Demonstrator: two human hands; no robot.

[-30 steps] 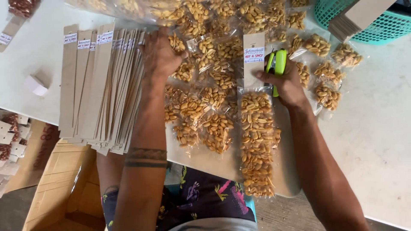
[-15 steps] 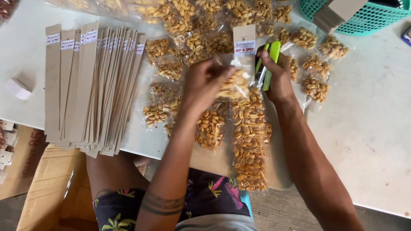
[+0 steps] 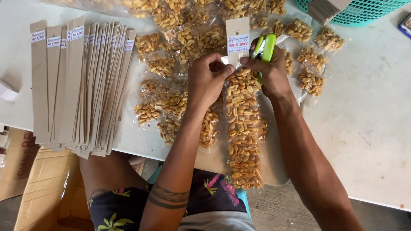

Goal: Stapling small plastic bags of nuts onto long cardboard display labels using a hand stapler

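Peanut strip pinched at its card top, centre of frame.
Left hand (image 3: 207,79) pinches the peanut packet (image 3: 242,128) under the card (image 3: 238,36); right hand (image 3: 269,70) clasps a green stapler (image 3: 264,48) beside it.

Glossy plastic packets (image 3: 242,128), matt cardboard strips (image 3: 77,81) (brown)

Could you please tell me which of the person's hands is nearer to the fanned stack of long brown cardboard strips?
Left. The left hand pinches a packet at the table's middle, closer to the fanned stack of long brown cardboard strips; the right hand, holding the green stapler, is farther away.
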